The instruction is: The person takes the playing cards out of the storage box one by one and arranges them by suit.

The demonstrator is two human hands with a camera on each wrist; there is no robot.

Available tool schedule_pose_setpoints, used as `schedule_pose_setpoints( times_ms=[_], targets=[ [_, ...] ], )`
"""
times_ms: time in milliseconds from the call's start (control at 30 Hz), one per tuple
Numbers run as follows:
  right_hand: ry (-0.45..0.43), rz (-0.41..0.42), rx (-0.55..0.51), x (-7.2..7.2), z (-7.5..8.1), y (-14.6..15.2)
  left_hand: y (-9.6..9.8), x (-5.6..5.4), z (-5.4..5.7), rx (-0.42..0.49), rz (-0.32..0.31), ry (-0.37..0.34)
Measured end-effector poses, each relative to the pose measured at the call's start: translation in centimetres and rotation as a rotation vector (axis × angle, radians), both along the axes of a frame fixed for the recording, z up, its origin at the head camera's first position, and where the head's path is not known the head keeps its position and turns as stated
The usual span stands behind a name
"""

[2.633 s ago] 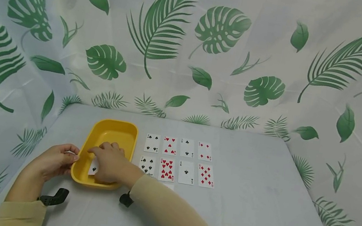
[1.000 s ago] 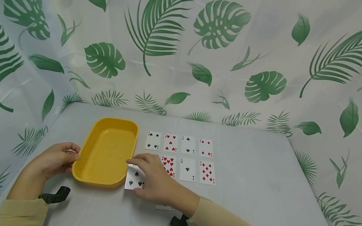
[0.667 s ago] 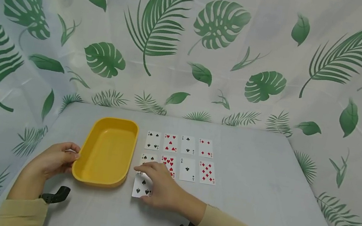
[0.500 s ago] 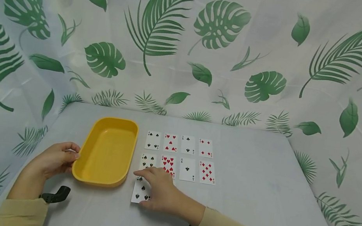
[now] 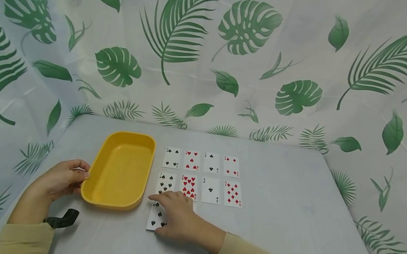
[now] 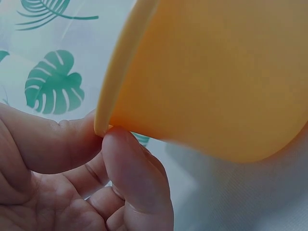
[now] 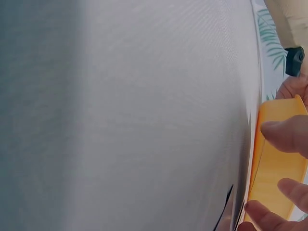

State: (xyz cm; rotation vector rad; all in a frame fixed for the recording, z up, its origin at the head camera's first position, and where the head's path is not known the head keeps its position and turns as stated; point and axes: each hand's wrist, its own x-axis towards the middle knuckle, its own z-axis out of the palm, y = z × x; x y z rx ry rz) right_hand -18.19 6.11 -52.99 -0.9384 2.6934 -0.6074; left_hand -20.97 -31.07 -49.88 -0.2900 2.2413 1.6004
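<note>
My left hand (image 5: 64, 179) pinches the rim of a yellow plastic tray (image 5: 121, 167) between thumb and finger; the left wrist view shows this grip close up. My right hand (image 5: 183, 217) spans a spades playing card (image 5: 153, 217) on the table, with a finger near its far edge and the thumb at its near edge. Part of that card is hidden under the hand. Just beyond it lies a seven of spades (image 5: 166, 179), close to the fingers. The right wrist view shows the thumb (image 7: 286, 132) and fingertips spread apart, with the tray behind them.
Face-up playing cards form rows right of the tray, including a four of diamonds (image 5: 231, 167), an ace of clubs (image 5: 211, 191) and a ten of hearts (image 5: 189, 184). A pale cloth covers the table (image 5: 286, 211). Leaf-patterned fabric (image 5: 190, 111) closes off the back and sides.
My right hand has taken the spades card out of the tray, moved it right and laid it below the seven of spades, then shifted it slightly nearer. My left hand keeps its hold.
</note>
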Motion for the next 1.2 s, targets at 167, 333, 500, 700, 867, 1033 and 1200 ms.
schedule_pose_setpoints(
  times_ms=[167,333,500,700,867,1033,1200],
  targets=[
    [0.009,0.003,0.014,-0.1,-0.4,-0.2,0.0,0.0,0.0,-0.007,-0.003,-0.004],
    [-0.005,-0.006,0.017,0.0,-0.4,-0.3,0.0,-0.1,0.0,-0.003,-0.009,-0.004],
    [-0.038,-0.033,0.01,-0.1,0.0,-0.4,-0.1,0.3,0.1,-0.004,0.003,0.003],
    [-0.056,-0.058,-0.042,-0.5,0.9,-0.4,-0.7,0.9,0.3,-0.047,0.024,0.007],
    [-0.049,-0.065,-0.092,-0.8,1.5,0.5,-1.0,1.4,0.7,-0.161,0.053,-0.012],
    [-0.029,-0.107,-0.128,-0.6,2.7,2.1,-0.1,1.8,1.6,-0.282,0.076,-0.01],
    [0.068,-0.173,-0.104,-0.4,3.5,3.5,2.1,2.4,3.6,-0.564,0.085,0.039]
  ],
)
